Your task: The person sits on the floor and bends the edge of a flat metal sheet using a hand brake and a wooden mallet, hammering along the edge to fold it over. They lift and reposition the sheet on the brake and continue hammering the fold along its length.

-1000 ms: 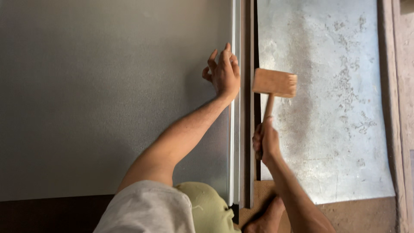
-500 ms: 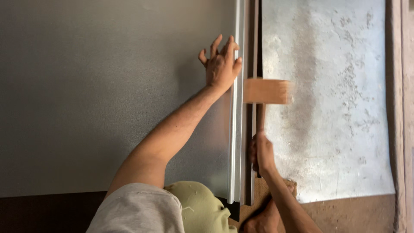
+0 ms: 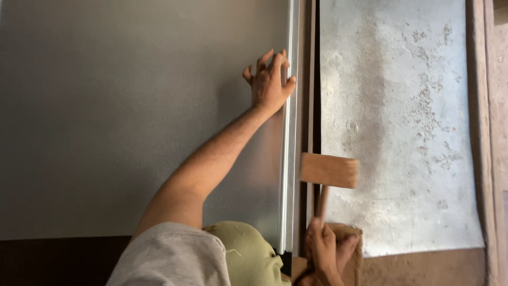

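The left hand (image 3: 270, 85) lies flat with fingers spread on a large grey metal sheet (image 3: 132, 116), pressing just beside its folded edge (image 3: 289, 132), a bright narrow strip running up the frame. The right hand (image 3: 321, 246) has its grip closed around the handle of a wooden mallet (image 3: 329, 170), whose blurred block head sits over the dark wooden rail (image 3: 308, 79) next to that edge. Right of the rail lies a mottled galvanised sheet (image 3: 397, 122) on the worktop (image 3: 423, 270)
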